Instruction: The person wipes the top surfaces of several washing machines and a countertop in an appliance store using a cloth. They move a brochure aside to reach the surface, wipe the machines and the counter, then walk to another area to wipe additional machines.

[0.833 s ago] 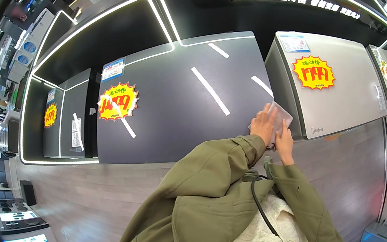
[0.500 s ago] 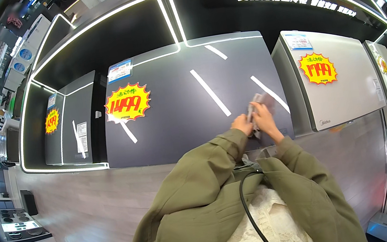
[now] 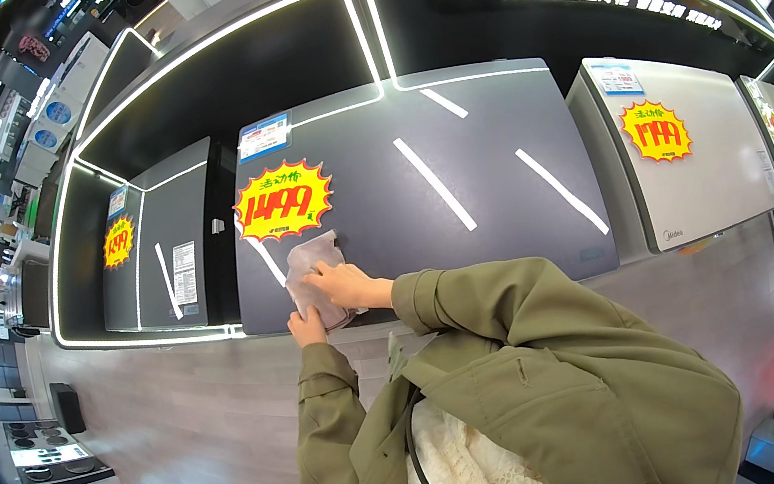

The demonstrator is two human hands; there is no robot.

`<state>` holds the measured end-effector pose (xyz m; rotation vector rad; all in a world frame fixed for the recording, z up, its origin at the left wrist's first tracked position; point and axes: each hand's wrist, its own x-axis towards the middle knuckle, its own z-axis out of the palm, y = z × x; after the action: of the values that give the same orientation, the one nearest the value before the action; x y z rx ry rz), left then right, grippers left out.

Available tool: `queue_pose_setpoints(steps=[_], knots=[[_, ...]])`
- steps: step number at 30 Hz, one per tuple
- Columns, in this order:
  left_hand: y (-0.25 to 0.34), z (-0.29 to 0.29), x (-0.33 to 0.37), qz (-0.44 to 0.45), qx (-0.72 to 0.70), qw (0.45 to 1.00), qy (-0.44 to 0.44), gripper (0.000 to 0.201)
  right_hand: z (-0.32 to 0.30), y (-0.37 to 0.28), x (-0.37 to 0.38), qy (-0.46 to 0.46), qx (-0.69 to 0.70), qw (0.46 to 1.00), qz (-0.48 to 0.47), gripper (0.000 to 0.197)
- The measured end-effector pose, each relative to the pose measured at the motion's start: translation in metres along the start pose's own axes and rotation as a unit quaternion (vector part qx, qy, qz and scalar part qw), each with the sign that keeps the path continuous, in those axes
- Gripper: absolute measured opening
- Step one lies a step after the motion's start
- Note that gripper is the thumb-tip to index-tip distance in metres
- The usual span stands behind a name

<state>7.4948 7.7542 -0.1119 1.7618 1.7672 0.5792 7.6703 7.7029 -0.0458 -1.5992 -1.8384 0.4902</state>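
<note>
A pale greyish-pink cloth (image 3: pixel 313 254) lies bunched on the front left part of a dark grey chest freezer lid (image 3: pixel 382 212). My right hand (image 3: pixel 341 285) reaches across from the right and presses the cloth down, its fingers curled into it. Just below, at the lid's front edge, my left hand (image 3: pixel 308 326) pinches the near end of the same cloth. Both hands are close together. Above the cloth, a yellow starburst price tag (image 3: pixel 284 200) sits on the lid, and a blue-and-white label (image 3: pixel 264 137) is behind it.
To the right stands a light grey chest freezer (image 3: pixel 687 154) with its own starburst tag. A smaller dark freezer (image 3: pixel 160 247) is on the left. Black display housing with white light strips (image 3: pixel 204 43) surrounds them. Grey wood-look floor (image 3: pixel 172 418) runs along the front.
Both hands and the cloth have moved from the front right of the dark lid to its front left. The cloth is now more spread out. My view has shifted slightly left.
</note>
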Motion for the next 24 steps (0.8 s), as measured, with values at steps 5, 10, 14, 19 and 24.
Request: queue_pose_setpoints(steps=[5,10,14,19,24], knots=[[0.058,0.066,-0.034,0.137,0.046,0.989,-0.043,0.045,-0.05,0.05,-0.03,0.026,-0.068,0.992,0.101,0.042],[0.202,0.158,-0.093,0.271,0.043,0.95,-0.152,0.033,-0.144,0.142,-0.135,0.148,-0.113,0.951,0.249,0.047],[0.293,0.229,-0.173,0.372,0.04,0.889,-0.264,0.027,-0.214,0.17,-0.238,0.181,-0.183,0.881,0.397,0.048],[0.345,0.264,-0.232,0.428,0.033,0.837,-0.339,0.043,-0.245,0.176,-0.309,0.231,-0.183,0.812,0.504,0.044],[0.362,0.25,-0.213,0.449,0.045,0.822,-0.348,0.07,-0.232,0.194,-0.298,0.275,-0.219,0.826,0.441,0.042]])
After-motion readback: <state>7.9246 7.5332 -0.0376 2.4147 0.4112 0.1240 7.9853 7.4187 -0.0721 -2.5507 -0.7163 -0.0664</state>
